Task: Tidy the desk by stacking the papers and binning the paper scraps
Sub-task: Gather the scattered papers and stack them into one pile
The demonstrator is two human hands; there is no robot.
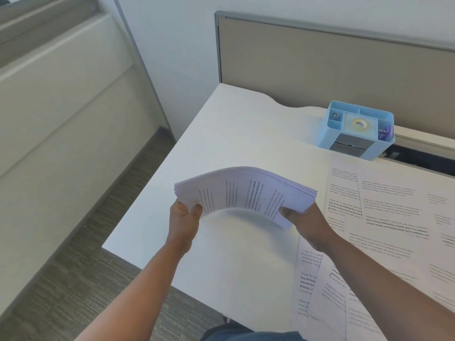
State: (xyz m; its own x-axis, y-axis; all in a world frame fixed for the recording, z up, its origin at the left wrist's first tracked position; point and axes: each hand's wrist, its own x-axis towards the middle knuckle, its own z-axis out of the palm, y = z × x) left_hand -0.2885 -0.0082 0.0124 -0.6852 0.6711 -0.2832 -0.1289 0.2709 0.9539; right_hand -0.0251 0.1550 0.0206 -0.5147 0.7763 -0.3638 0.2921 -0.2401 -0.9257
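At mid-frame a bowed stack of papers hangs above the white desk, its left end gripped by the left hand, its right end by the right hand, thumbs on top.

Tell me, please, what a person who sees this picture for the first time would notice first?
First, the bowed stack of papers at the centre, lifted above the white desk: the left hand grips its left end and the right hand its right end. Next, the loose printed sheets spread overlapping on the desk's right side. Then the light blue desk organizer at the back edge, before the partition.
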